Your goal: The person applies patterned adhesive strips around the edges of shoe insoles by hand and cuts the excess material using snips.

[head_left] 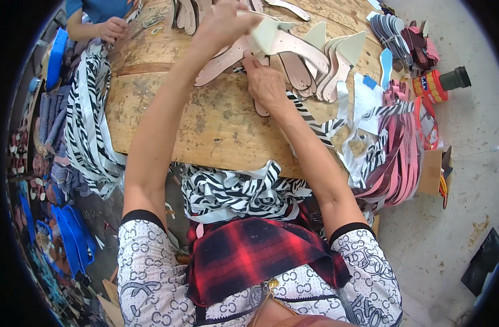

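My left hand is raised over the far part of the table, its fingers blurred beside a cream heel piece. Below it, my right hand has its fingers bent and pressed against the edge of a pale pink insole with a dark rim. A zebra-print strip runs out from under my right wrist and forearm. Just right of my hands, more insoles with cream heel pieces lie overlapped in a row. What the left fingertips touch is not clear.
Zebra strips hang in a bundle at the table's left edge and pile up before me. Pink strips hang at the right, near a red-yellow container. Another person's hand is at the far left of the wooden table.
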Available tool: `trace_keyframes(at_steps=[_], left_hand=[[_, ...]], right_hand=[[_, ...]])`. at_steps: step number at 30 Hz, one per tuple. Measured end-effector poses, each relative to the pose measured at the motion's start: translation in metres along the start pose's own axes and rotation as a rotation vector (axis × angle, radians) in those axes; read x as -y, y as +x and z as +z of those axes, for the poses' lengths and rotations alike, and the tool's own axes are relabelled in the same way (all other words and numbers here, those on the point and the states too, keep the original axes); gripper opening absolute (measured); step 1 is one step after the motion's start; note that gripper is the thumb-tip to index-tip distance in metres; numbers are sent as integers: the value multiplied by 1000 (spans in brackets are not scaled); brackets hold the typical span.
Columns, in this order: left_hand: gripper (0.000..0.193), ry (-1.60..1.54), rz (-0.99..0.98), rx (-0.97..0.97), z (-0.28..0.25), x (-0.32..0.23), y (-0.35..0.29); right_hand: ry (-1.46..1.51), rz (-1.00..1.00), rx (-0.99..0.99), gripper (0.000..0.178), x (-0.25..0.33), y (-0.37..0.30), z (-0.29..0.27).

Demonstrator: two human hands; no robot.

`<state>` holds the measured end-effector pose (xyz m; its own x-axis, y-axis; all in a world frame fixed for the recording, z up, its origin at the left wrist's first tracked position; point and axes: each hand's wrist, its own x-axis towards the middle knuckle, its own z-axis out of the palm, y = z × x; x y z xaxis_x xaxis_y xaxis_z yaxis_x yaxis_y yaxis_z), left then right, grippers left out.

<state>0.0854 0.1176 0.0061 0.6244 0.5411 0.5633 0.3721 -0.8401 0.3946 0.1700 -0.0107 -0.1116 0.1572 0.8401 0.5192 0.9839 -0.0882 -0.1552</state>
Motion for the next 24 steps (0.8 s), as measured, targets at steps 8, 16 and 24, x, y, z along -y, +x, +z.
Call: trace_keyframes(at_steps=[8,16,24], left_hand=[[24,-475,91,-117,-159,-117,4],[22,-1209,-489,-275,-73,-76,-135],[18,-1447,-612,-275,-16,-90,-176]], right_hand=[[402,176,-75,30,-12,-7,-28],[1508,907,-232,17,58,-97,-163],[1907,1148,-80,13,79,-124,-161]])
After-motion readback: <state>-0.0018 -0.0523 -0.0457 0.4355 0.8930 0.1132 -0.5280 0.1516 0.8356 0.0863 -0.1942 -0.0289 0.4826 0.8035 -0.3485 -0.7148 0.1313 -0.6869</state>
